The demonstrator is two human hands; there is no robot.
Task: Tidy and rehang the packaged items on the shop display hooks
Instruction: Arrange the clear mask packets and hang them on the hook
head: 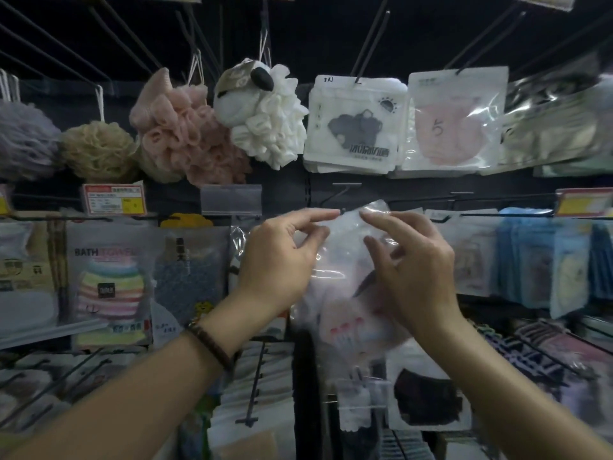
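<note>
A dark display wall (285,187) fills the view, set with long black pegs that carry hanging goods; along the top row hang four bath puffs, a grey puff (23,141) at the far left, a beige puff (96,151) beside it, a pink puff (179,127) and a white sheep-shaped puff (262,121), the last two touching; to their right hangs a stack of white packets (351,127) printed with a dark shape, and just beside it a pink-filled packet (454,117); on the lower row a bath towel packet (109,280) with striped contents hangs at the left and blue packets (537,260) at the right; at the centre, in front of the lower row, a clear packet (345,260) is held up by both hands, its top edge just below a bare hook (335,195), though whether it touches the hook cannot be told; the left hand (282,257) pinches the packet's upper left edge between thumb and forefinger, the other fingers curled; the right hand (414,270) pinches the upper right in the same way; a red price label (114,199) sits under the beige puff; a dark bracelet (212,346) circles the left wrist.
</note>
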